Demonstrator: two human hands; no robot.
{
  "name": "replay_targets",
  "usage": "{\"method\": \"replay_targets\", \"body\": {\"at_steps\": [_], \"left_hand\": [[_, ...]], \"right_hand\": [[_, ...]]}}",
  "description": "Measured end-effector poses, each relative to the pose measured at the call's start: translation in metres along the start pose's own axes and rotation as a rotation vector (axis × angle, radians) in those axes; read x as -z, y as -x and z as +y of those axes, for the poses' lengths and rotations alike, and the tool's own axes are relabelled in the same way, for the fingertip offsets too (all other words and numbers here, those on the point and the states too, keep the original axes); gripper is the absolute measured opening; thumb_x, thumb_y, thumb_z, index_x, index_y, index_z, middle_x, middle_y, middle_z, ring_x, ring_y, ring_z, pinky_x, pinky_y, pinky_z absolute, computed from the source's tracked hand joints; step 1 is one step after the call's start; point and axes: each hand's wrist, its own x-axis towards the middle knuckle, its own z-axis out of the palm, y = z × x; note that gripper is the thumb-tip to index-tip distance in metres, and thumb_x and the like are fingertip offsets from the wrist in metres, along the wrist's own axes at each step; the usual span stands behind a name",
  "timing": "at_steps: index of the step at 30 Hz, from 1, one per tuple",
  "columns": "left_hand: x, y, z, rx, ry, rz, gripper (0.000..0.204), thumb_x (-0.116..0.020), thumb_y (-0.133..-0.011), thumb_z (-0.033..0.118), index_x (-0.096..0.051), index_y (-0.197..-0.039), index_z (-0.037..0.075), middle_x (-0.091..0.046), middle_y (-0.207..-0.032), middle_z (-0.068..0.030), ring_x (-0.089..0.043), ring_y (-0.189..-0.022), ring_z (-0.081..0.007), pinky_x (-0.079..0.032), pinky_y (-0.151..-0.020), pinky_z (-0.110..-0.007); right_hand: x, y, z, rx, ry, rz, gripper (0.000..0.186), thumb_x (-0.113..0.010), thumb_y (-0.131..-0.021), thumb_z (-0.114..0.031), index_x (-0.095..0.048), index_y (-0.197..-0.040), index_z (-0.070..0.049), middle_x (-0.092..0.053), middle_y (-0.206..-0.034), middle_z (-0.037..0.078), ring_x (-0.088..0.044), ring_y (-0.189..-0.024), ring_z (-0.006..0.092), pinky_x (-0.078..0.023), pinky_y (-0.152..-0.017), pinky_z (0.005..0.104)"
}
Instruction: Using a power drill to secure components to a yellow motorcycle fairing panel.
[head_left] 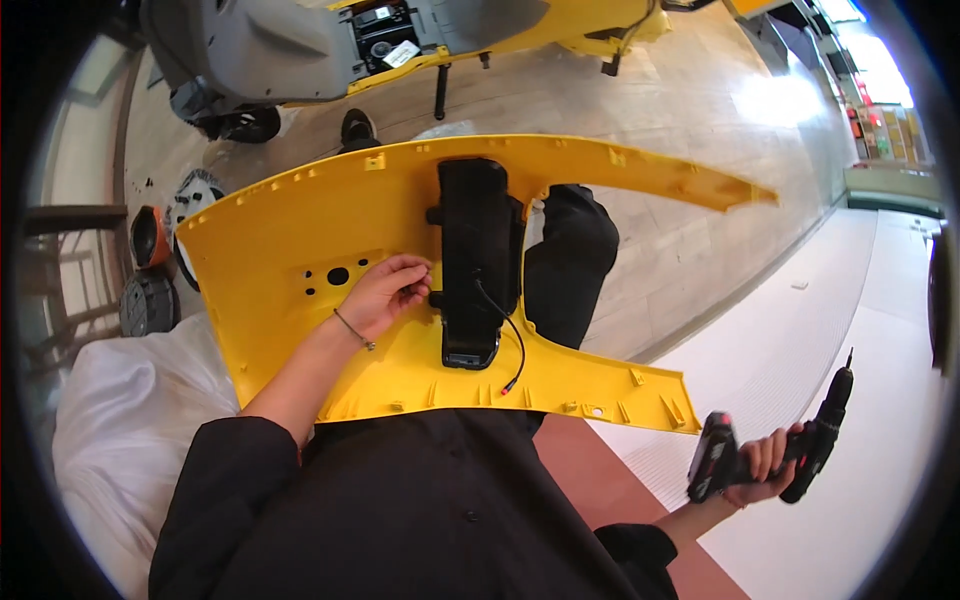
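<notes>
– What is held in the right hand (765, 472)?
– A black drill (824, 428) is gripped there.
– And the left hand (384, 292)?
– Curled; whether anything is pinched cannot be told. Beside it, a black box (470, 250) is seated in the yellow panel (265, 255), which is laid across the legs (570, 265).

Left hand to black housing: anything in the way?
Nothing visible. The left hand is right beside the black housing's left edge, over the yellow panel. The cable hangs toward the housing's lower right, clear of that side.
</notes>
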Motion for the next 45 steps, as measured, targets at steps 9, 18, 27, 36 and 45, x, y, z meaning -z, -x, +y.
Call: {"method": "replay_targets", "body": {"at_steps": [9,18,27,36,45], "left_hand": [[-0.009,0.009,0.011,-0.017,0.07,-0.178,0.017,-0.053,-0.09,0.012,-0.057,-0.104,0.002,-0.058,-0.086,-0.0021,-0.057,-0.079,-0.008,-0.048,-0.072,-0.02],[-0.033,0.025,0.024,-0.013,0.143,-0.256,0.019,-0.051,-0.091,0.011,-0.056,-0.107,0.002,-0.058,-0.09,-0.0035,-0.056,-0.082,-0.0095,-0.047,-0.077,-0.022],[-0.028,0.03,0.031,-0.067,0.256,-0.304,0.019,-0.053,-0.09,0.01,-0.057,-0.107,0.002,-0.057,-0.095,-0.0034,-0.056,-0.087,-0.0088,-0.046,-0.082,-0.023],[-0.023,0.027,0.033,-0.086,0.224,-0.266,0.018,-0.052,-0.089,0.009,-0.058,-0.105,0.002,-0.057,-0.096,-0.0037,-0.054,-0.09,-0.0085,-0.045,-0.081,-0.023],[-0.02,0.024,0.034,-0.067,0.284,-0.235,0.018,-0.052,-0.09,0.009,-0.058,-0.105,0.003,-0.059,-0.09,-0.0028,-0.057,-0.083,-0.0087,-0.047,-0.079,-0.022]], "right_hand": [[-0.084,0.019,0.071,-0.493,0.278,-0.19,0.054,-0.067,-0.065,-0.021,-0.044,-0.106,0.007,-0.048,-0.049,0.01,-0.044,-0.033,0.0171,-0.035,-0.029,0.0264],[-0.124,0.016,0.184,-1.011,0.276,-0.195,0.054,-0.064,-0.072,-0.023,-0.048,-0.113,0.008,-0.051,-0.058,0.008,-0.047,-0.046,0.0119,-0.039,-0.047,0.0215],[-0.14,0.022,0.201,-0.99,0.714,-0.248,0.047,-0.061,-0.072,-0.014,-0.049,-0.112,0.007,-0.054,-0.064,0.007,-0.047,-0.048,0.0106,-0.038,-0.049,0.0209],[-0.137,0.02,0.202,-1.042,0.807,-0.328,0.033,-0.063,-0.076,-0.005,-0.055,-0.108,0.0,-0.059,-0.076,0.006,-0.053,-0.058,0.01,-0.045,-0.054,0.0211],[-0.137,0.018,0.209,-1.034,0.839,-0.349,0.024,-0.067,-0.078,-0.004,-0.06,-0.101,-0.005,-0.062,-0.08,0.004,-0.058,-0.061,0.0102,-0.05,-0.055,0.0216]]}}
